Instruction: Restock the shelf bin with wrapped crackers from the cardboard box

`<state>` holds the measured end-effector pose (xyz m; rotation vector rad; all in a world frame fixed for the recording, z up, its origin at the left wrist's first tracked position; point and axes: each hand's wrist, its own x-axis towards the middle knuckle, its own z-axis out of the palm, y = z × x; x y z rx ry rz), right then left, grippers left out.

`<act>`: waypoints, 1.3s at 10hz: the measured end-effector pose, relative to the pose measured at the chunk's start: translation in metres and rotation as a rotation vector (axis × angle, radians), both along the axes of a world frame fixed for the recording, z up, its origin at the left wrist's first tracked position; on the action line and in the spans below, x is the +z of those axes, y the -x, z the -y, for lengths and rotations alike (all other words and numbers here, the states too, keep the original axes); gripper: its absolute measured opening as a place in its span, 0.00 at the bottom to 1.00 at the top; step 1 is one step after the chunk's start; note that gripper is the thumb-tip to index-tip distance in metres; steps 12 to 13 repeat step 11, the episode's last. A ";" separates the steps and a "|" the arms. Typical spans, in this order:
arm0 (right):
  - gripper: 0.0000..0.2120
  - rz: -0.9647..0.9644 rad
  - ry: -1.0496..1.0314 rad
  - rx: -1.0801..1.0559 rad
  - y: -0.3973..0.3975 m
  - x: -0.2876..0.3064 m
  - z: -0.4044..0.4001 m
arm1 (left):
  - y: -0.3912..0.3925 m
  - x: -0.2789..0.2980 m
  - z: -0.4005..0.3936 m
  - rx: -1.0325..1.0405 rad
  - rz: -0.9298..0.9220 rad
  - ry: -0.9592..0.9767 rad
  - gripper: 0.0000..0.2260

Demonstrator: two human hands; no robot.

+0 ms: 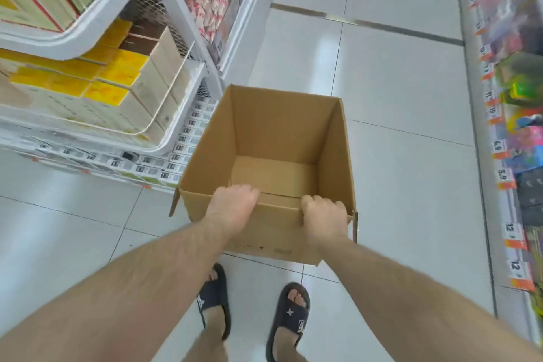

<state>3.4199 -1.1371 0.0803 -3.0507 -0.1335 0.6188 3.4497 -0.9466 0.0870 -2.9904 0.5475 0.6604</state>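
Tiled aisle floor; both arms outstretched, left hand and right hand seemingly curled over cardboard box rim.

Empty cardboard box, upright and open-topped.
Plain brown, bare inside, beside the white shelf bin of yellow packs.

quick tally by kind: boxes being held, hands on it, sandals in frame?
Cardboard box: 1, open, nothing visible inside
Hands gripping its near rim: 2, left hand and right hand
Dark sandals: 2, left sandal and right sandal
Total: 5
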 end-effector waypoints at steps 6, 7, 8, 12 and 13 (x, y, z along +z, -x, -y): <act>0.21 0.113 -0.009 0.082 -0.095 -0.270 -0.056 | -0.091 -0.247 -0.055 0.027 -0.091 -0.073 0.19; 0.13 0.029 -0.060 0.124 -0.095 -0.275 -0.074 | -0.089 -0.253 -0.073 0.056 -0.104 -0.099 0.18; 0.11 -0.120 -0.088 0.117 -0.090 -0.279 -0.082 | -0.088 -0.257 -0.083 0.049 -0.122 -0.117 0.18; 0.39 -0.366 -0.145 0.120 -0.102 -0.226 -0.077 | -0.081 -0.220 -0.070 0.012 -0.263 -0.039 0.27; 0.39 -0.366 -0.145 0.120 -0.102 -0.226 -0.077 | -0.081 -0.220 -0.070 0.012 -0.263 -0.039 0.27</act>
